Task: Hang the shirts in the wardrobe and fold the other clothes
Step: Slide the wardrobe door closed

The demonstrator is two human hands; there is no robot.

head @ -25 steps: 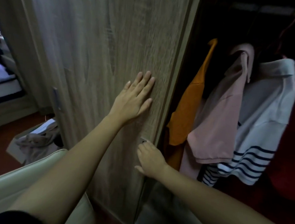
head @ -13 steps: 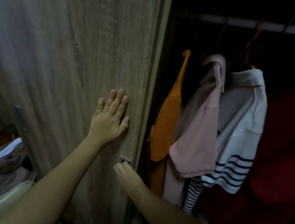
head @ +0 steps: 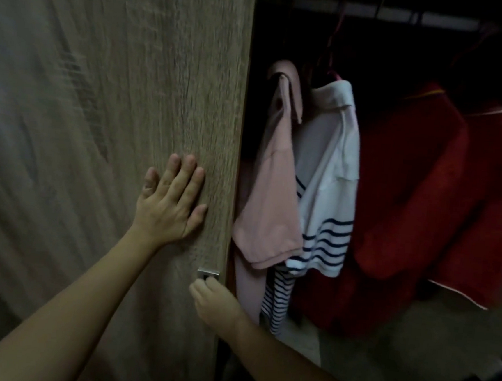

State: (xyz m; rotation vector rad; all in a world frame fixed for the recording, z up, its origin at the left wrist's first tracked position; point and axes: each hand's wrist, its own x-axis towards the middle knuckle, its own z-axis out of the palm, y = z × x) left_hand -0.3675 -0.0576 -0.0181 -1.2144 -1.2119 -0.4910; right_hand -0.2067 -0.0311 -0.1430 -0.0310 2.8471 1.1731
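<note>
Wardrobe (head: 407, 52) holds pink shirt (head: 273, 198), striped shirt (head: 331, 197); left hand (head: 169, 204) flat on door (head: 113, 117), right hand (head: 215, 304) grips handle (head: 208, 274).

The door (head: 128, 119) has slid right, and its edge now hides the orange shirt. More red clothes (head: 424, 205) show at right.

Wardrobe door (head: 161, 91) blocks the whole left half; left hand (head: 171, 206) flat on it, right hand (head: 214, 302) curled on the metal handle (head: 208, 274) at its edge. Opening to the right of the door edge is crowded: pink shirt (head: 273, 198) just beside the edge, striped shirt (head: 331, 197) touching it, red garments (head: 442, 207) filling the right. Dark free room above the shoulders under the rail (head: 380, 11), and below the hems.
</note>
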